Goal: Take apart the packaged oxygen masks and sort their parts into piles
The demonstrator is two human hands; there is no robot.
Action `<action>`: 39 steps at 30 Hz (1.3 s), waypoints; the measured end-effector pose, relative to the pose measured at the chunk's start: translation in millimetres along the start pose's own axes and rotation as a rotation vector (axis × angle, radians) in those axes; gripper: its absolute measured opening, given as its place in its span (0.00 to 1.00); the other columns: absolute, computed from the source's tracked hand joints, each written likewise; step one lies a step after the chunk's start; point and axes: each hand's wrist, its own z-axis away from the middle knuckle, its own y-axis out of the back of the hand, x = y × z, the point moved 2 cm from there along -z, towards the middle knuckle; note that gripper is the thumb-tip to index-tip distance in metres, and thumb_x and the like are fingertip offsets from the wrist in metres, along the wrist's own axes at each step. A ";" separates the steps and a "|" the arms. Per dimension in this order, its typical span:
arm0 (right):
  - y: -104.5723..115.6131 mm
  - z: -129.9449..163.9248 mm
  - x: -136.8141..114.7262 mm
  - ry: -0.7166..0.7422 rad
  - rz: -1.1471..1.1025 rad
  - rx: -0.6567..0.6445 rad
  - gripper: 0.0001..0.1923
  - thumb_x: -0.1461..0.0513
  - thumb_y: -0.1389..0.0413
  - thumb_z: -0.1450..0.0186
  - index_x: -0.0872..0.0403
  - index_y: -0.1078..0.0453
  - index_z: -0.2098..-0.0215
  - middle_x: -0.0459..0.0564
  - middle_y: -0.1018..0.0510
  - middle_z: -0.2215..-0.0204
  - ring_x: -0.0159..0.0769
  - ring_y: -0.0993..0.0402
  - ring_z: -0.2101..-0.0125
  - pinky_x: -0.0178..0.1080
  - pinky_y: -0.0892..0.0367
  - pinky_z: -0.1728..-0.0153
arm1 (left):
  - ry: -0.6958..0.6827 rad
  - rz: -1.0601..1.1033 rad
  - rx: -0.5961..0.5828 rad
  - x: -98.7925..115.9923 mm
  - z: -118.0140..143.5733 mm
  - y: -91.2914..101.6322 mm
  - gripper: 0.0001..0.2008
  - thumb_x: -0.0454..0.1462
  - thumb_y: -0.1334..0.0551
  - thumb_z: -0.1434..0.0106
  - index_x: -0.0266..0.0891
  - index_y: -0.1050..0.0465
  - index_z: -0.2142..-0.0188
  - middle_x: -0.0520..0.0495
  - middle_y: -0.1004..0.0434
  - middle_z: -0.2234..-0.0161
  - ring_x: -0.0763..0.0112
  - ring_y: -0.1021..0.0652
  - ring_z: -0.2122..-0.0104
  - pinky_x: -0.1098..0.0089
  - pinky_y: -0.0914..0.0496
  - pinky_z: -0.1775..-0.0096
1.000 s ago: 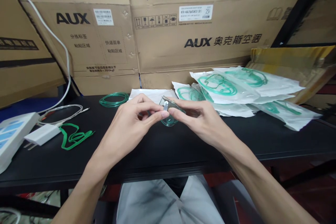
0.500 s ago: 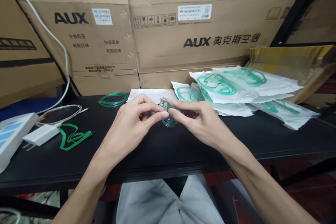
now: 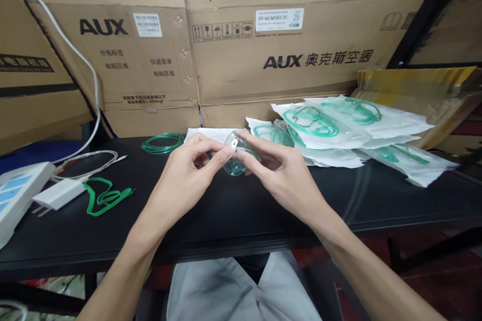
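1. While the mask (image 3: 238, 166) is held between both hands over the table (image 3: 241, 220), its metal clip (image 3: 234, 144) is pinched narrowly by the thumb and a finger of the left hand (image 3: 188, 170).
2. By the right hand (image 3: 289, 173) the mask is gripped, the thumb being placed on the near side; how the other fingers are closed behind it cannot be told completely.
3. A tube coil (image 3: 162, 151) is laid behind the left hand; farther left, a strap (image 3: 119, 196) is seen beside a charger (image 3: 62, 193).
4. At the right, packets (image 3: 320, 135) are piled.
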 end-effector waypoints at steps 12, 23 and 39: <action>-5.1 6.1 -0.4 0.082 0.096 0.094 0.19 0.60 0.40 0.31 0.51 0.22 0.43 0.47 0.14 0.53 0.41 0.17 0.66 0.39 0.21 0.68 | -0.037 -0.013 0.010 2.3 1.9 -4.6 0.13 0.46 0.38 0.29 0.43 0.20 0.64 0.51 0.28 0.67 0.70 0.30 0.69 0.68 0.37 0.67; -2.3 4.9 0.8 0.061 -0.025 0.067 0.17 0.61 0.39 0.33 0.50 0.19 0.47 0.49 0.15 0.53 0.44 0.16 0.62 0.39 0.20 0.66 | -0.095 -0.021 0.023 5.7 2.9 -8.4 0.10 0.42 0.38 0.27 0.43 0.21 0.64 0.53 0.30 0.67 0.70 0.31 0.68 0.69 0.38 0.65; 7.0 -1.1 -4.9 -0.048 -0.053 -0.121 0.09 0.57 0.41 0.29 0.51 0.21 0.54 0.48 0.15 0.55 0.40 0.18 0.56 0.38 0.26 0.54 | -0.411 -0.283 -0.061 1.8 1.8 -1.3 0.08 0.38 0.38 0.27 0.43 0.21 0.51 0.48 0.23 0.48 0.66 0.23 0.48 0.69 0.31 0.45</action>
